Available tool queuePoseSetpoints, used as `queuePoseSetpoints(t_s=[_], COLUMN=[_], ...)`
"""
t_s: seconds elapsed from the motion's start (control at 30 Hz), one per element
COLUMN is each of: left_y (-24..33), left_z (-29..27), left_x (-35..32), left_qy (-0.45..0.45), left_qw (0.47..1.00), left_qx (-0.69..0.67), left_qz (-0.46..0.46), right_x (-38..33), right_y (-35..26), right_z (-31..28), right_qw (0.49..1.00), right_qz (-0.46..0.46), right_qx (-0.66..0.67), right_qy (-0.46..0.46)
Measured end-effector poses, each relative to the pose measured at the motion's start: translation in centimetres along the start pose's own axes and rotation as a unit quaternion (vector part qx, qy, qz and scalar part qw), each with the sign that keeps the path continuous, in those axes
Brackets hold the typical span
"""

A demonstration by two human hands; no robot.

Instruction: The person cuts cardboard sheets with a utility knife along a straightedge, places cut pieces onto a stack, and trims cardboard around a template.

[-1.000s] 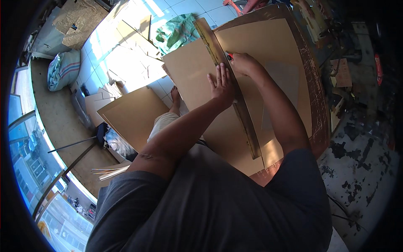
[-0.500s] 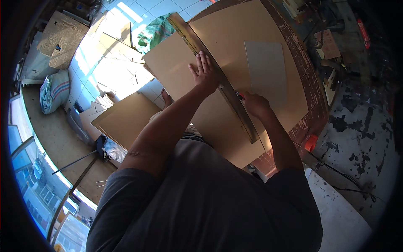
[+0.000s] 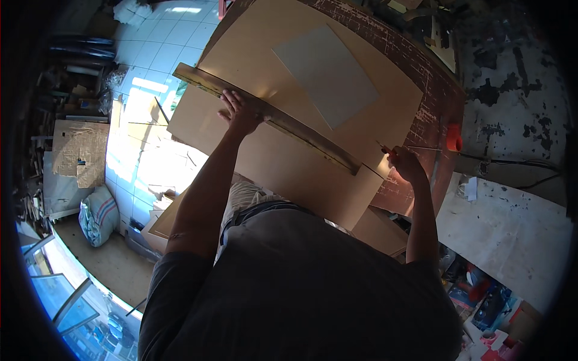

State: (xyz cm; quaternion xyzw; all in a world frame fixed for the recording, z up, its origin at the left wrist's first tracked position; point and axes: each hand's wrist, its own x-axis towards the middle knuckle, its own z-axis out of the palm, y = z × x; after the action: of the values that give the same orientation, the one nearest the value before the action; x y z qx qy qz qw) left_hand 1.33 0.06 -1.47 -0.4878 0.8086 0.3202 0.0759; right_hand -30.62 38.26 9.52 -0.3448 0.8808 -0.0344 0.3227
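Observation:
A large brown board (image 3: 271, 153) lies in front of me with a long, worn straightedge (image 3: 316, 144) set across it. My left hand (image 3: 244, 115) presses on the straightedge toward its far left part, fingers spread and stretched over it. In my closed right hand (image 3: 409, 166) is a utility knife (image 3: 389, 150) with a reddish handle, its tip pointing up and left. That hand is near the board's right edge, apart from the straightedge. A thin dark line runs from the straightedge's right end to the board's edge. A grey rectangular sheet (image 3: 328, 75) rests on the board beyond the straightedge.
Under the board is a scratched, dark red table (image 3: 430, 114). An orange-red tape roll (image 3: 454, 138) stands at its right side, with black cables (image 3: 512, 161) beyond. Offcuts lie on the tiled floor at left, near a striped sack (image 3: 99, 215). A pale panel (image 3: 500, 225) is at right.
My right hand with the knife has moved away from the straightedge's side to the board's right edge. My left hand stays on the straightedge. The whole view has turned.

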Motion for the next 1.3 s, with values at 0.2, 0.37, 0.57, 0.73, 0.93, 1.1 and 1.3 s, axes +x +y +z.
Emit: queuePoseSetpoints(t_s=[0.2, 0.37, 0.57, 0.73, 0.93, 1.1, 1.3], left_y=[-0.5, -2.9, -5.9, -9.5, -7.8, -10.1, -7.7], left_z=[1.1, 0.0, -1.0, 4.7, 6.8, 7.8, 6.1], left_x=[0.8, 0.1, -8.1, -14.3, -15.7, -13.8, -16.5], left_qy=[0.037, 0.035, 0.311, 0.420, 0.135, 0.083, 0.049], left_qw=[0.998, 0.995, 0.932, 0.885, 0.782, 0.802, 0.704], left_qx=[0.016, -0.065, -0.146, -0.198, -0.587, -0.563, -0.692], left_qz=[0.048, 0.064, 0.112, -0.041, -0.159, -0.180, -0.153], right_x=[7.4, 6.6, 0.2, 0.7, 4.6, 4.9, 3.4], right_y=[0.0, -7.3, -13.6, -13.9, -12.5, -12.1, -12.9], right_z=[5.3, 7.0, 13.3, 15.1, 14.8, 14.1, 13.1], right_qw=[0.933, 0.849, 0.943, 0.933, 0.947, 0.952, 0.947], right_qz=[-0.024, -0.085, -0.154, -0.154, -0.201, -0.234, -0.220], right_qx=[0.084, 0.120, 0.082, 0.045, 0.032, 0.012, 0.141], right_qy=[0.350, 0.508, 0.282, 0.322, 0.247, 0.198, 0.187])
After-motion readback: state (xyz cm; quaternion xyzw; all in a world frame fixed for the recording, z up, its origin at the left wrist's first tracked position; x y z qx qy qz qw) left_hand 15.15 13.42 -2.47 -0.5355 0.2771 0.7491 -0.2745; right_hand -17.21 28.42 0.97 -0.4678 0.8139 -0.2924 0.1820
